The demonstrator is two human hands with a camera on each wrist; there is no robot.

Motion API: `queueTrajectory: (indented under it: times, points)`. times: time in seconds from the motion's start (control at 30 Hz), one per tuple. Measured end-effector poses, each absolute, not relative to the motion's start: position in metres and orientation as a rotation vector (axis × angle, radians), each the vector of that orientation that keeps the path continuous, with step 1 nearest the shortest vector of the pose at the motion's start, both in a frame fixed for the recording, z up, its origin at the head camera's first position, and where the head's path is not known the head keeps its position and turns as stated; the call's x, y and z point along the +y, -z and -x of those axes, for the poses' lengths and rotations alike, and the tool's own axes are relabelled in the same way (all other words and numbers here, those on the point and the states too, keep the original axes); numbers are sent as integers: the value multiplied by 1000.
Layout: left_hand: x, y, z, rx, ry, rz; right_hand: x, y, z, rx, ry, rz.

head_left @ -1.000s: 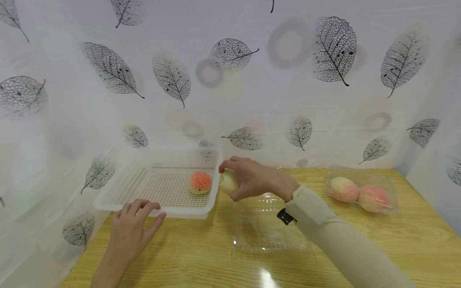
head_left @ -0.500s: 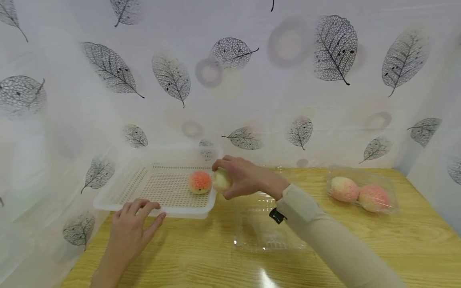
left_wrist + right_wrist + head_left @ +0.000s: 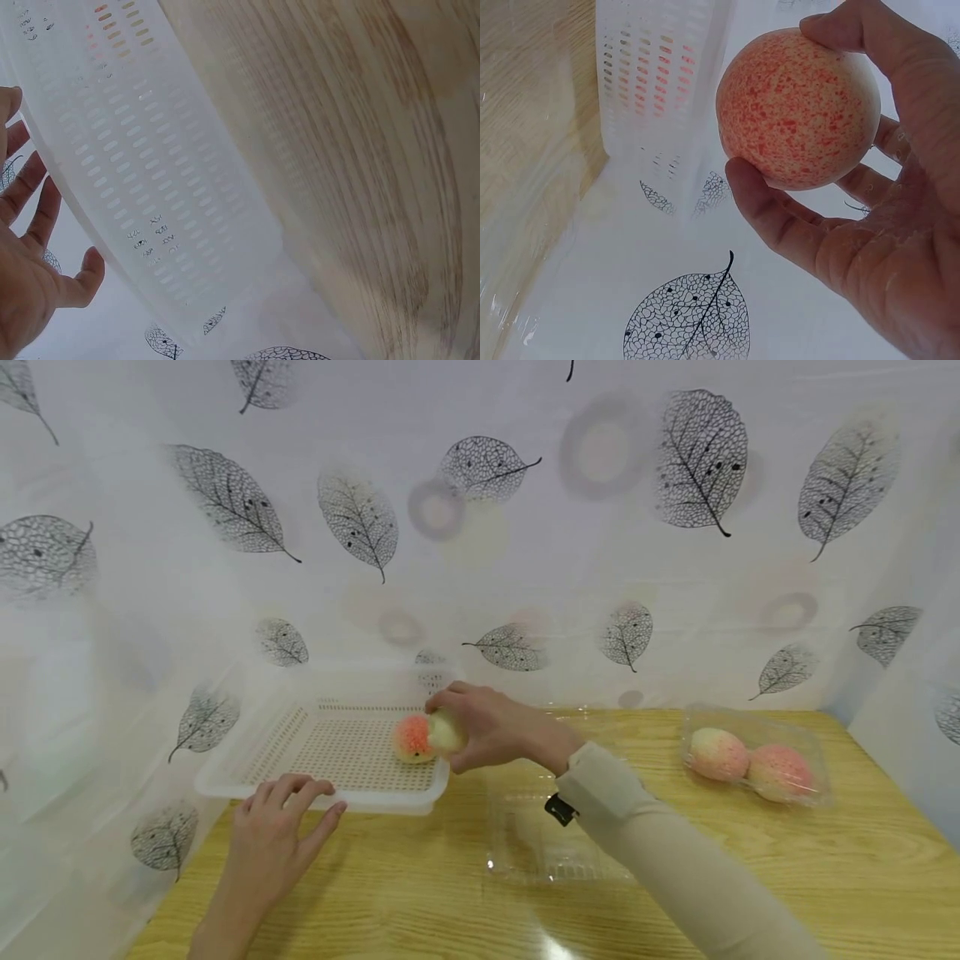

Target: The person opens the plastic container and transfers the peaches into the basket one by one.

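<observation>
My right hand (image 3: 491, 727) grips a pale peach (image 3: 446, 733) between thumb and fingers, over the right rim of the white plastic basket (image 3: 438, 789). The right wrist view shows this peach (image 3: 795, 109) speckled red on its underside. Another peach (image 3: 413, 739), red-orange on top and yellowish below, lies inside the basket near its right wall, partly covered by the held one. My left hand (image 3: 273, 835) lies at the basket's near left rim with fingers relaxed. In the left wrist view its fingertips touch or nearly touch the rim (image 3: 56, 184).
Right of the basket, under my right forearm, lies a clear plastic clamshell box (image 3: 555, 852). Farther right, a second clear pack (image 3: 813, 747) holds two peaches (image 3: 780, 772). A leaf-printed white sheet (image 3: 562, 568) hangs behind the wooden table (image 3: 420, 893).
My right hand has moved left with its peach, from outside the basket's right rim to over it, close by the other peach. The left hand has stayed in place.
</observation>
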State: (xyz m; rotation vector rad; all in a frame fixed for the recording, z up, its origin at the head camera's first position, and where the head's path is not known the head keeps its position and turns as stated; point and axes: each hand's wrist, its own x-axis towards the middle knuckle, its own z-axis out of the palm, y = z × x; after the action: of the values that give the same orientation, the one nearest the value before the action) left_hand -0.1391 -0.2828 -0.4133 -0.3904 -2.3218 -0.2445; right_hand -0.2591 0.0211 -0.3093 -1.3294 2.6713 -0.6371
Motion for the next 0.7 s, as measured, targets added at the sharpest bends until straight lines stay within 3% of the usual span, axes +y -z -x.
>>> queueTrajectory:
  times: [0.7]
  points:
    - [-283,414,140,-2319,248,390,-12,319,256,2668,646,1411]
